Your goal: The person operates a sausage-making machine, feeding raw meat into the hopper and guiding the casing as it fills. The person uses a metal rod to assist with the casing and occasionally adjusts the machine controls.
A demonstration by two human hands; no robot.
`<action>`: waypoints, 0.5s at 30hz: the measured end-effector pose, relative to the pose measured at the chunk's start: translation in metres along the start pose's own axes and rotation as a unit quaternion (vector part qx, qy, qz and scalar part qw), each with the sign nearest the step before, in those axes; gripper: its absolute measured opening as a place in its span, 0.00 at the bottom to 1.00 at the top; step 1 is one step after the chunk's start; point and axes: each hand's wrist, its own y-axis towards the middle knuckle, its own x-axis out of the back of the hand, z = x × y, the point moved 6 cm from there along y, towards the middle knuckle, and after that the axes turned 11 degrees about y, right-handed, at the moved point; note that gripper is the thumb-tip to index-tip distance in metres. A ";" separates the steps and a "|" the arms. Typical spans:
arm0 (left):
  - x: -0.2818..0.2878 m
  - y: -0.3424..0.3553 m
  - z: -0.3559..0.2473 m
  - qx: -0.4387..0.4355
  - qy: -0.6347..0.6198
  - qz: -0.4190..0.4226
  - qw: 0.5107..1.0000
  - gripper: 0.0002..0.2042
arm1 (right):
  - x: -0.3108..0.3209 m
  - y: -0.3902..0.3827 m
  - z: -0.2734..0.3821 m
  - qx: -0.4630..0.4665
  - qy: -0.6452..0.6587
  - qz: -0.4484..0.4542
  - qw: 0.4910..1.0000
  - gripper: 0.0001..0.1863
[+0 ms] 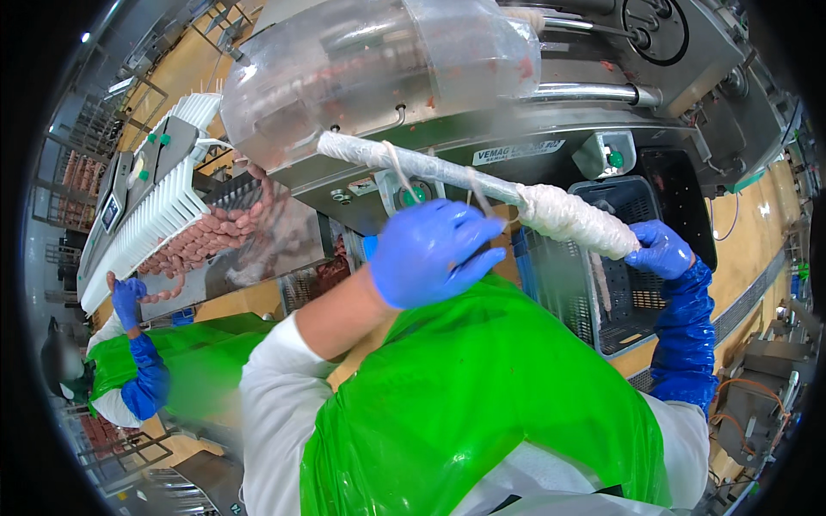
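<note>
A long metal stuffing tube [495,187] slants across in front of me. Pale, wet sausage casing [576,222] is bunched on its right part, and more covers its far left end. My right hand [661,249], in a blue glove and blue sleeve cover, is closed around the right end of the bunched casing. Below the middle of the tube is my left hand [437,254], blue-gloved, its fingers stretched out and apart. A loose strand of casing [478,191] dangles from the tube close to its fingertips; whether they touch is unclear.
A steel machine with a clear guard [370,69] stands ahead. Dark plastic crates [632,331] are below my right hand. At left, linked sausages [215,232] hang from a white-finned conveyor [163,215], where a co-worker's gloved hand [129,297] holds the chain's end.
</note>
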 end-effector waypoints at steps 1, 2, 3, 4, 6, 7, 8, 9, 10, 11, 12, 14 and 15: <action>-0.016 -0.001 0.002 0.035 -0.036 -0.007 0.999 0.17 | -0.003 0.001 -0.007 0.001 0.006 -0.003 1.000 0.22; -0.032 -0.003 0.006 0.070 -0.069 -0.013 0.995 0.20 | -0.005 0.003 -0.013 0.005 0.012 -0.005 1.000 0.22; -0.041 -0.001 0.009 0.103 -0.104 -0.019 0.989 0.22 | -0.009 0.003 -0.015 0.002 0.017 -0.015 1.000 0.23; -0.044 0.002 0.011 0.130 -0.153 -0.026 0.979 0.24 | -0.011 0.005 -0.018 0.000 0.034 -0.010 0.999 0.23; -0.046 0.008 0.014 0.184 -0.249 -0.037 0.950 0.27 | -0.018 0.008 -0.021 -0.006 0.072 0.001 0.997 0.24; -0.052 0.011 0.016 0.173 -0.308 -0.070 0.933 0.21 | -0.023 0.009 -0.021 -0.004 0.085 -0.005 0.996 0.26; -0.058 0.011 0.021 0.160 -0.281 -0.034 0.946 0.19 | -0.023 0.008 -0.026 -0.010 0.102 0.000 0.995 0.27; -0.063 0.009 0.028 0.146 -0.253 0.001 0.956 0.17 | -0.022 0.008 -0.034 -0.016 0.119 0.005 0.993 0.27; -0.067 0.008 0.031 0.132 -0.225 0.036 0.965 0.15 | -0.022 0.007 -0.039 -0.022 0.136 0.010 0.990 0.28; -0.064 0.010 0.034 0.147 -0.242 0.019 0.959 0.06 | -0.025 0.006 -0.035 -0.018 0.135 0.008 0.991 0.28; -0.059 0.012 0.035 0.117 -0.227 0.016 0.967 0.06 | -0.029 0.005 -0.028 -0.014 0.135 0.006 0.991 0.29; -0.042 0.016 0.036 0.056 -0.196 0.010 0.979 0.05 | -0.031 0.002 -0.027 -0.017 0.139 0.000 0.990 0.29; -0.041 0.015 0.039 0.048 -0.214 -0.029 0.975 0.06 | -0.029 0.000 -0.031 -0.023 0.143 -0.004 0.989 0.29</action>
